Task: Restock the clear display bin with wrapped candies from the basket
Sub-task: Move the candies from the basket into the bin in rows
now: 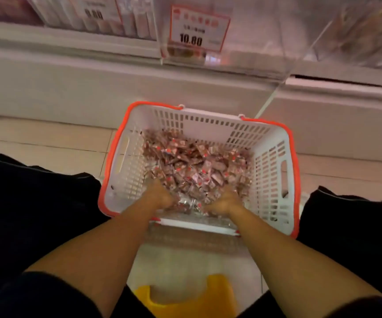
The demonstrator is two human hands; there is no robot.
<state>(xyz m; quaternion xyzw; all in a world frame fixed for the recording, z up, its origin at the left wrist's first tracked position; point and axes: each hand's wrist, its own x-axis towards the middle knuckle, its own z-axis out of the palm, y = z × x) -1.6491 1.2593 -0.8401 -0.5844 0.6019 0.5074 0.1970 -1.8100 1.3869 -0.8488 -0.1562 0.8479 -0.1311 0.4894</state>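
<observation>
Both our hands are sunk in the wrapped candies (194, 166), left hand (162, 198) and right hand (223, 203) curled around a scoop of them near the basket (270, 180) front wall. Above, the clear display bin (254, 42) looks nearly empty; we judge restocking barely begun.

Pale tiled floor (47, 143), white shelf base (93, 92), dim light.

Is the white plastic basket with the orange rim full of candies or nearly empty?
Partly full: wrapped candies cover the floor of the white plastic basket, while its slotted walls stand bare above.
</observation>
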